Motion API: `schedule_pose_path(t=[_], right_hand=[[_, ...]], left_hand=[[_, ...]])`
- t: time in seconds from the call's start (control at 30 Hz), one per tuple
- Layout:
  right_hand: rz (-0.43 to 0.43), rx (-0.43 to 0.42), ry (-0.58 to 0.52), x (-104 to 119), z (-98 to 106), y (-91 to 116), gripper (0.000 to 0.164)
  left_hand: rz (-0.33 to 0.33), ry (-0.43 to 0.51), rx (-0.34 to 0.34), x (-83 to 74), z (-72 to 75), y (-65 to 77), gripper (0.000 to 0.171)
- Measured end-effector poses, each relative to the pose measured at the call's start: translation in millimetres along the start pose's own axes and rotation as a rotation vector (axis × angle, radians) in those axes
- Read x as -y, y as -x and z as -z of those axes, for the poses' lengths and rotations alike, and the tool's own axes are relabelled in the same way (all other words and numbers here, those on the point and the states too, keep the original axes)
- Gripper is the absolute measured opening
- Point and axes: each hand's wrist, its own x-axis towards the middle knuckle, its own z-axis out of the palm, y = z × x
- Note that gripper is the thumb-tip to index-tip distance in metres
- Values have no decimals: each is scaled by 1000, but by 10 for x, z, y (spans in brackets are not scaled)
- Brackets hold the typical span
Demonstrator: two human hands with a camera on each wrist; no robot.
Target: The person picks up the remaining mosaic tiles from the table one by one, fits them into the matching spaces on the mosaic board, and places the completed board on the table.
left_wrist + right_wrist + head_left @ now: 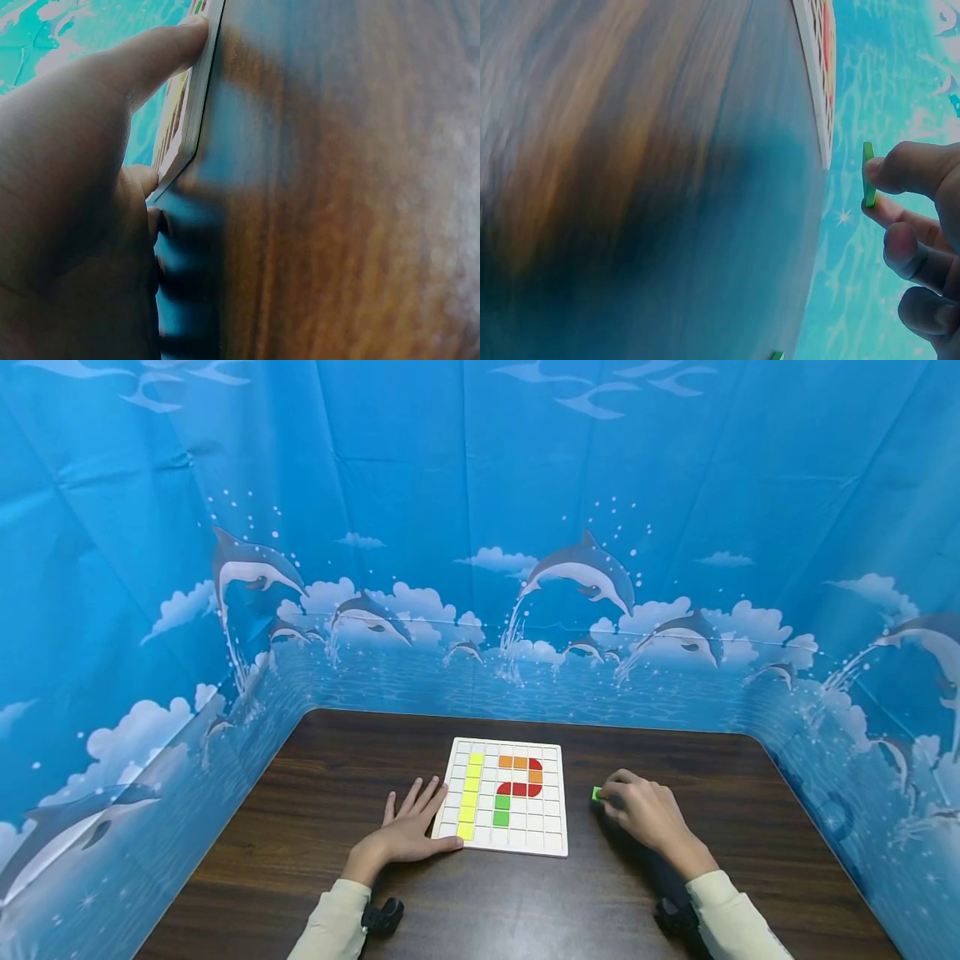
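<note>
A white grid board (551,839) lies on the table. It bears a column of yellow tiles (470,797), a hooked row of orange and red tiles (521,788), and green tiles (501,817) below the hook. My left hand (408,835) rests at the board's left side, fingers spread, with the thumb on its near edge and the index finger at a corner. To the right of the board, my right hand (647,810) pinches a thin green tile (868,176) between thumb and index finger, above the table.
Another small green piece (778,355) shows at the bottom of the right wrist view. The dark wooden table (525,902) is bordered by a blue curtain (420,685) printed with dolphins at the back and both sides.
</note>
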Motion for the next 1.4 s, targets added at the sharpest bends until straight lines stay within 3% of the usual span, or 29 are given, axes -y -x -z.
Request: schedule_pose_path(t=[0.3,0.53,0.73,1.0,1.23,1.4], right_hand=[[73,-32,-36,228,11,-65,14],[116,-24,-30,387,-15,-109,15],[171,-42,-50,506,-41,-154,13],[205,-15,-74,695,-92,-196,11],[259,-27,-96,849,-140,-228,9],[269,10,-102,944,-174,-259,8]], left_hand=[[32,-34,5,45,-41,-36,113],[20,0,5,-9,3,1,115],[34,-29,32,-85,78,25,110],[-9,6,0,17,-19,-1,114],[0,-2,7,42,-29,-25,113],[-4,-3,-6,64,-51,-40,114]])
